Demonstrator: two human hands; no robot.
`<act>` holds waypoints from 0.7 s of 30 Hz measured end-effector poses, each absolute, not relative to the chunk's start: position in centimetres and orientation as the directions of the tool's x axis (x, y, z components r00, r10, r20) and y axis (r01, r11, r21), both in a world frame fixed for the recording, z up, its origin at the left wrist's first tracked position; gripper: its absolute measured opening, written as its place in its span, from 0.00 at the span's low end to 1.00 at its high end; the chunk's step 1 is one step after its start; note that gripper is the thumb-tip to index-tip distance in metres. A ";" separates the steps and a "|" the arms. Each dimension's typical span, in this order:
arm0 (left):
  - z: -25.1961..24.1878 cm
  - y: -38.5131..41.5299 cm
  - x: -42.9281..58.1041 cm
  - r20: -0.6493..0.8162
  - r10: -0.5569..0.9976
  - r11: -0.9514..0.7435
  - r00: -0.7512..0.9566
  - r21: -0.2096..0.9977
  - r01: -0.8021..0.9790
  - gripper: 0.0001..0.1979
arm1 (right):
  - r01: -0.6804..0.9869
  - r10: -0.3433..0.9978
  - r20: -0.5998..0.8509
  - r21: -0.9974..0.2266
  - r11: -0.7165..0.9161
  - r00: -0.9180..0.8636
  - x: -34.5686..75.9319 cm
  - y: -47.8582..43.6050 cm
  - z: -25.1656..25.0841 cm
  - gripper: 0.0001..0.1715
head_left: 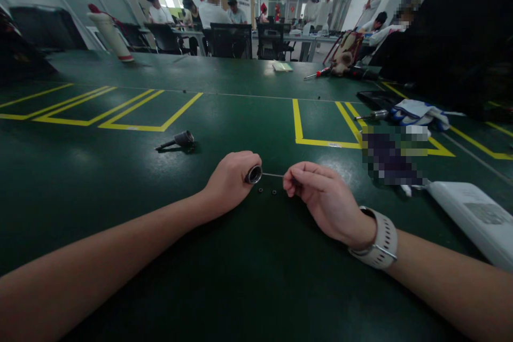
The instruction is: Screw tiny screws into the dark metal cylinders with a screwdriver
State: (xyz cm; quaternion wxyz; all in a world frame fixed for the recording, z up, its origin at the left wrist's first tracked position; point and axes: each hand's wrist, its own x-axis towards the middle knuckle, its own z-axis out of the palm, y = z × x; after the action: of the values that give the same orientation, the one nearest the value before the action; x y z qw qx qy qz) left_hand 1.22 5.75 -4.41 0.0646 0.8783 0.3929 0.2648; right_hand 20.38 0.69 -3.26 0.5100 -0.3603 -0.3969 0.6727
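Note:
My left hand (233,184) is closed around a dark metal cylinder (254,175), whose round hollow end faces toward me and to the right. My right hand (320,192), with a pale watch strap at the wrist, pinches a thin metal rod (273,175). The rod reaches across to the cylinder; whether its tip goes into it is hidden. Just below the rod, two small dark rings (260,190) lie on the green table (224,278). Farther off to the left rests a hole saw (176,140) with a shank, lying on its side.
On the right are a white device (475,214), a blurred-out dark object (390,157), a white-and-blue cloth (420,113) and a metal bit (372,115). A red-handled screwdriver (318,73) lies farther back. Yellow tape (328,143) marks the table. People sit beyond it.

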 end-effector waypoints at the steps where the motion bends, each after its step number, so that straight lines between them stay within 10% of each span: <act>1: -4.4 5.7 1.2 0.404 0.722 -0.685 0.562 0.300 0.664 0.06 | -0.388 0.970 -0.090 -0.905 -0.174 -0.226 20.3 0.6 -3.2 0.07; 21: -4.3 5.9 1.2 0.372 0.772 -0.632 0.516 0.359 0.687 0.06 | -0.492 0.979 -0.095 -0.853 -0.173 -0.179 20.8 1.1 -3.6 0.10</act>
State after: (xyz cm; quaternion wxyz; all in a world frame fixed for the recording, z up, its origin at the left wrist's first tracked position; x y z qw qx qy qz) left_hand 1.21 5.88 -4.26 0.0832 0.8665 0.4209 0.2552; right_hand 20.85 1.08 -3.57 0.5385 -0.3468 -0.3514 0.6828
